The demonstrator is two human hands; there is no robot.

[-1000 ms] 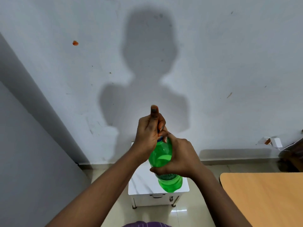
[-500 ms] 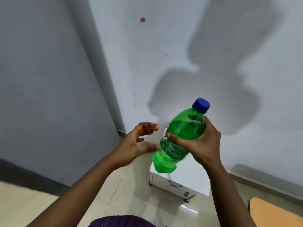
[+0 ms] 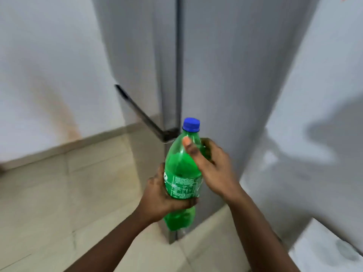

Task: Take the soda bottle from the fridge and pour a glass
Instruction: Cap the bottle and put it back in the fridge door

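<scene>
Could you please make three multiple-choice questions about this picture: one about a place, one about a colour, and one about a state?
1. Where does the left hand grip the soda bottle?
A. at the cap
B. around the lower body, at the label
C. it does not touch the bottle

2. What colour is the cap?
A. blue
B. red
C. white

3. In what state is the bottle?
A. open and pouring
B. lying on the floor
C. capped and held roughly upright

Answers:
1. B, the left fingers wrap around the labelled part.
2. A, the cap on the green bottle is blue.
3. C, the cap sits on the neck and the bottle is in both hands, with the right hand on the upper part, in front of the grey fridge.
</scene>
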